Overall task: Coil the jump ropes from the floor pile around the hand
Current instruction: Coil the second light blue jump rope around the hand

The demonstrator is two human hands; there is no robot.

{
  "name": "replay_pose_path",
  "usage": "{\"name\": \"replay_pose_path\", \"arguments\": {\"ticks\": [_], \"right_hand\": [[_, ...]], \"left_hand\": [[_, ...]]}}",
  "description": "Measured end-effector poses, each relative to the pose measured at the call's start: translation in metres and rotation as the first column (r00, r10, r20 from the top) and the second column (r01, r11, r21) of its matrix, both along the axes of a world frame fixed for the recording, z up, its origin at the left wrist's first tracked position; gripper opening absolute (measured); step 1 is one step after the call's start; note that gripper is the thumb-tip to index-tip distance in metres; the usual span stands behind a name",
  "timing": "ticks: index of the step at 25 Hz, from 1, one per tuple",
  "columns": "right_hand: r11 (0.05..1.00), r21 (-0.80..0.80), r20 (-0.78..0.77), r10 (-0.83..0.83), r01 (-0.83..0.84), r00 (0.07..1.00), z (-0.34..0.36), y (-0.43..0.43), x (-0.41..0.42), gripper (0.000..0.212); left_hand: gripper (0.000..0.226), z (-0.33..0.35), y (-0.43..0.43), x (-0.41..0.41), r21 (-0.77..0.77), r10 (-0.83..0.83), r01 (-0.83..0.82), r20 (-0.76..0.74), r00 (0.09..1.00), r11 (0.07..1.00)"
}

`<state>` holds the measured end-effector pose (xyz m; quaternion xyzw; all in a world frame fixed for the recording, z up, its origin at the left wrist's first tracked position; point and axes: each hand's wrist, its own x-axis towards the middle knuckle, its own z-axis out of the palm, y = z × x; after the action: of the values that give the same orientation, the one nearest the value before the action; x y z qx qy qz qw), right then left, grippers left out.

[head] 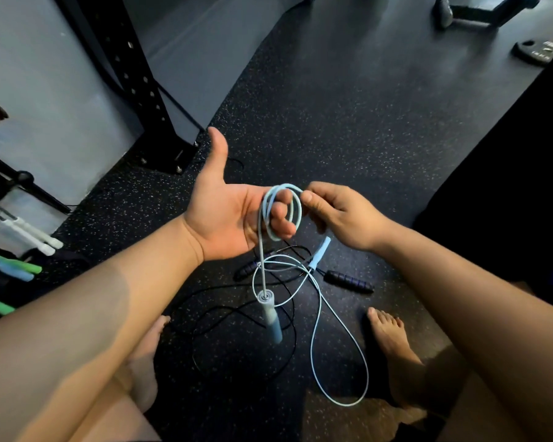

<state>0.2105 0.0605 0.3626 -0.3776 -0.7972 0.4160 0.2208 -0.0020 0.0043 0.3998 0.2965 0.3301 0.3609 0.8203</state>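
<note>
My left hand [227, 215] is palm up with the thumb stretched out and the fingers curled; a light blue jump rope [296, 205] loops round those fingers. My right hand [336, 212] pinches the rope at the top of the loop. One light blue handle [272, 317] hangs below my left hand on the cord. The other light blue handle [320, 252] lies on the floor, and slack cord trails in a long loop [348, 400] near my right foot. A black jump rope with dark purple handles [348, 281] lies tangled beneath.
My bare feet [393, 346] stand either side of the pile on speckled black rubber flooring. A black rack upright [141, 87] is bolted down at the left. Green, blue and white handles [20, 266] lie at the left edge. A weight plate [535, 52] lies far right.
</note>
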Motion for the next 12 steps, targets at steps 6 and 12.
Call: {"name": "replay_pose_path", "arguments": {"ticks": [6, 12], "right_hand": [[0.971, -0.235, 0.081, 0.057, -0.037, 0.995, -0.031, -0.02, -0.014, 0.032], [0.981, -0.093, 0.346, 0.193, -0.171, 0.918, -0.013, -0.027, -0.025, 0.021]], "left_hand": [[0.122, -0.001, 0.004, -0.001, 0.051, 0.257, -0.284, 0.294, 0.92, 0.957], [0.136, -0.003, 0.013, -0.009, 0.055, 0.466, -0.489, 0.227, 0.855, 0.871]]}}
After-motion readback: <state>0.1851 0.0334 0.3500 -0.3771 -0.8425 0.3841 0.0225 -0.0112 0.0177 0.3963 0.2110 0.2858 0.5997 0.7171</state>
